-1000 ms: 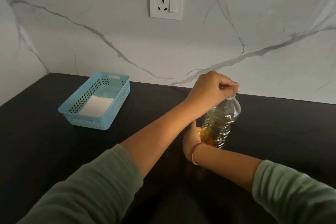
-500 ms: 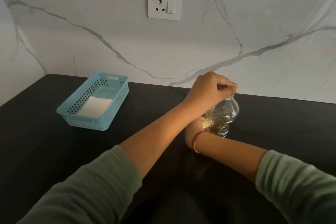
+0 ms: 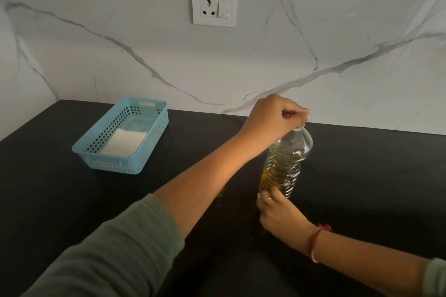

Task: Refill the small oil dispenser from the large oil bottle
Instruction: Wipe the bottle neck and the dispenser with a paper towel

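The large oil bottle [image 3: 290, 152] stands upright on the black worktop [image 3: 60, 200], at about 4 o'clock from the middle of the view; it is clear ribbed plastic, with amber oil in its lower part and the shoulder showing clear. The left grip [image 3: 272, 116] reaches across from 7 o'clock and sits on the bottle's top, fingers curled down and pinching the neck end, so the cap itself is almost wholly hidden under the fingertips. The right grip [image 3: 280, 212] comes in from 4 o'clock and holds the bottle at its base, fingers curled against the lower wall on the near side; a ring shows on one finger and a red band [image 3: 316, 239] circles the wrist. Both forearms are bare below green sleeves [image 3: 108, 248].

At 9 o'clock, well apart from the bottle, a light blue perforated basket [image 3: 115, 166] rests on the worktop; a flat white thing [image 3: 123, 141] lies inside it, and what it is cannot be told. At 12 o'clock a white socket plate [image 3: 214, 5] with a switch is set in the veined marble wall [image 3: 241, 67] behind the worktop.
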Available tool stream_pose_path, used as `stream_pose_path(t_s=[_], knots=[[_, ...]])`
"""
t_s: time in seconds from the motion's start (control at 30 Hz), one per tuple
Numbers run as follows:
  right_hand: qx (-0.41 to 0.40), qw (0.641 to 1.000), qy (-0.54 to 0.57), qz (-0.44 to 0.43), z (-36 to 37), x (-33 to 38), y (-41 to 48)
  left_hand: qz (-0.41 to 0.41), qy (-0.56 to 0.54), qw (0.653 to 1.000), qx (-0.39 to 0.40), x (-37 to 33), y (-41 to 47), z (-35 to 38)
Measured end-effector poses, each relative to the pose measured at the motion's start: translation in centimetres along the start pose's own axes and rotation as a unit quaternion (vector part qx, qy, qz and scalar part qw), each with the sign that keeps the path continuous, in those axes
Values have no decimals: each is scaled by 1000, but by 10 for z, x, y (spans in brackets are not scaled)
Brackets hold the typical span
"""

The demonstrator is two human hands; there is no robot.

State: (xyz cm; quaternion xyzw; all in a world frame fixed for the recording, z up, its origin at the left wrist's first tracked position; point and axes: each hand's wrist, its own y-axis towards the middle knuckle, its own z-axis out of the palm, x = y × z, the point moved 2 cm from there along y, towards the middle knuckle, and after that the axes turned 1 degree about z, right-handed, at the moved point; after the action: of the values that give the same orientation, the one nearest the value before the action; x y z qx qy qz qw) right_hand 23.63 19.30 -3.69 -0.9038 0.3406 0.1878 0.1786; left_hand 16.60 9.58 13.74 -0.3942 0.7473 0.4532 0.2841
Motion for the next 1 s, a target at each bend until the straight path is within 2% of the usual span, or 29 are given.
stream_pose_path(t_s=[0.1,0.2,0.27,0.3,0.37,0.43,0.47,0.53,0.63,0.7,0.77,0.83,1.0], knots=[[-79,996,29,-29,-7,-16,-24,-4,-5,1000,-1,1,0,0],[-178,978,103,39,-14,-26,-41,-4,-9,1000,-4,0,-1,2],[-257,949,158,89,-12,-31,-51,-3,-7,1000,-7,0,-1,3],[-308,920,206,128,-12,-35,-57,-4,-9,1000,-7,0,-1,3],[-383,821,353,232,-13,-45,-67,-8,-17,1000,-6,1,0,4],[-428,687,486,330,-15,-58,-70,-6,-18,1000,-5,0,0,5],[-425,622,554,354,-17,-66,-67,-2,-14,1000,-4,0,1,5],[-397,515,680,338,-17,-83,-55,5,-5,1000,-3,-1,1,7],[-336,407,807,266,-10,-103,-30,7,5,1000,-5,-2,1,7],[-293,357,856,233,-3,-111,-15,3,4,1000,-6,-1,1,6],[-258,352,883,175,3,-114,-2,4,5,1000,-8,-1,0,5],[-238,372,886,138,6,-115,9,3,5,1000,-9,-1,0,5],[-200,400,879,165,16,-111,17,6,4,1000,-15,-2,0,7]])
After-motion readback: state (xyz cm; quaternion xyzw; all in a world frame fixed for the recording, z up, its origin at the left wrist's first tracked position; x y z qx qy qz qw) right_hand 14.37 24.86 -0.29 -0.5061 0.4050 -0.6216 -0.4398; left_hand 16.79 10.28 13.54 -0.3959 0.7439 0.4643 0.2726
